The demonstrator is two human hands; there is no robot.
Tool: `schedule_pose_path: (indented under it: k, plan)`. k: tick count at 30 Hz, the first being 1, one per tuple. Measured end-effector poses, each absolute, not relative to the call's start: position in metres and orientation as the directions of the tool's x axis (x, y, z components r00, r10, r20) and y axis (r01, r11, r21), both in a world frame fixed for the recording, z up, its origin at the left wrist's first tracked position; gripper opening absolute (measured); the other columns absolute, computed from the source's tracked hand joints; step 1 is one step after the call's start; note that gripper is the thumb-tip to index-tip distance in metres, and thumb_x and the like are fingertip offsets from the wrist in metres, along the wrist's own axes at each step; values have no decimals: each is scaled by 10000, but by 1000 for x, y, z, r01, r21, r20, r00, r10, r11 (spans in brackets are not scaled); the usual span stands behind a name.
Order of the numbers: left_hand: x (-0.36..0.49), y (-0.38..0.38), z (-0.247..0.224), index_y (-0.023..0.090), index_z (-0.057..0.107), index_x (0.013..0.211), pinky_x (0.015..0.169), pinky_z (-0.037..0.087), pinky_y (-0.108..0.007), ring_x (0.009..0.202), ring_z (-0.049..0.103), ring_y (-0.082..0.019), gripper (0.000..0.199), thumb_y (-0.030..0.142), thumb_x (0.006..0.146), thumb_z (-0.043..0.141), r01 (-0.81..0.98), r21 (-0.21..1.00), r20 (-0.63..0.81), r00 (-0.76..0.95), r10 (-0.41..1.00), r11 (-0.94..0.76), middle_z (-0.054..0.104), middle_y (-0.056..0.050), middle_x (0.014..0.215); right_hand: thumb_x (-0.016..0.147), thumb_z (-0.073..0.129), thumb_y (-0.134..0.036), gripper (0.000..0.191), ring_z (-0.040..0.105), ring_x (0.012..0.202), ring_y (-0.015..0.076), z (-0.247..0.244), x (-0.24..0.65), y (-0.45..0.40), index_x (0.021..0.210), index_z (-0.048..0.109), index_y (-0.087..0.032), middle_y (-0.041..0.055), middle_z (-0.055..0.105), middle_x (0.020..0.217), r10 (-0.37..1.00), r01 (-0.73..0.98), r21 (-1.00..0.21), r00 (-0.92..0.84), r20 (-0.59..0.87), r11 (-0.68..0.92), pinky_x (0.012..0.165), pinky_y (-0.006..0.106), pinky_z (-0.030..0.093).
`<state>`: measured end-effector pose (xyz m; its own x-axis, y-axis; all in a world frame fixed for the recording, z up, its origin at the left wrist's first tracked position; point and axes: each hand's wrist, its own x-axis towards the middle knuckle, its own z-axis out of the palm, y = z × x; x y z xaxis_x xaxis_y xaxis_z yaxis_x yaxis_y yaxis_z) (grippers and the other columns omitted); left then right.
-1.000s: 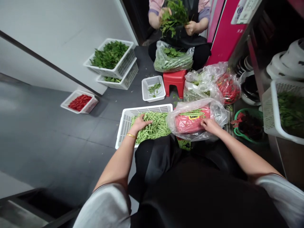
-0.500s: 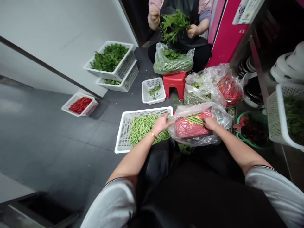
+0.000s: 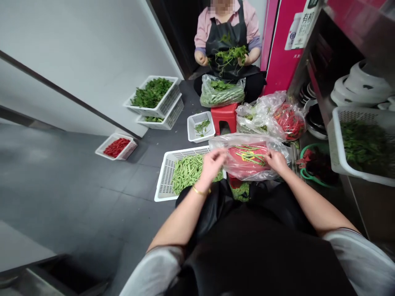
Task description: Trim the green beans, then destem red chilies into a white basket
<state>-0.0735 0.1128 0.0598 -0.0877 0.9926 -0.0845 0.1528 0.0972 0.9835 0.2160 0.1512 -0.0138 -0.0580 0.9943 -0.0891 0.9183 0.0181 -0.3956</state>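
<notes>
Left hand [image 3: 212,165] lifted, fingers bunched, beside green beans [image 3: 249,155] lying crosswise in plastic bag [image 3: 220,144].

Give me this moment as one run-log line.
left hand: at edge of clear plastic bag | right hand: on bag | white basket: green bean pieces

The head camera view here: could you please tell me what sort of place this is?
Probably a restaurant's back kitchen or prep area: a white plastic basket holds cut green beans, there are bagged red chillies, and white bowls are stacked on shelving.
</notes>
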Motion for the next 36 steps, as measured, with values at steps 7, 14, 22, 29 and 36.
schedule_pose_path:
  k: [7,14,22,29,36]
  plan:
    - [10,38,-10,100,633,913,498,481,-221,573,657,-151,410,473,775,736,-428,555,-624,353,697,713,701,-102,726,934,498,-436,273,608,700,208,-2,186,17,789,610,-234,53,654,742,955,559,-783,-255,151,273,721,331,481]
    - [-8,45,16,128,656,949,589,498,-214,641,664,-128,369,334,695,826,-598,651,-406,246,880,468,705,-47,744,988,418,-415,343,598,715,188,3,177,10,816,632,-209,64,646,760,879,552,-724,-448,161,414,744,308,477]
    - [-23,29,38,129,730,886,584,469,-235,574,594,-107,392,418,643,833,-310,905,-254,154,955,290,673,-13,653,815,683,-430,259,660,725,209,-14,170,21,765,687,-176,95,690,768,622,783,-493,-610,-491,379,635,276,468]
    - [-24,23,23,84,712,768,431,359,-190,437,515,-73,430,462,610,845,-166,810,-457,423,782,563,613,-21,561,805,626,-623,471,571,492,130,42,183,53,964,661,-181,2,635,652,919,97,-986,-359,-164,-138,484,261,477]
    - [-26,36,7,141,527,756,476,423,-179,491,558,-79,398,479,764,736,-480,715,-569,22,822,508,598,-1,617,883,585,-531,357,640,560,157,38,152,16,917,691,-192,17,678,651,963,222,-971,-269,24,86,577,279,528]
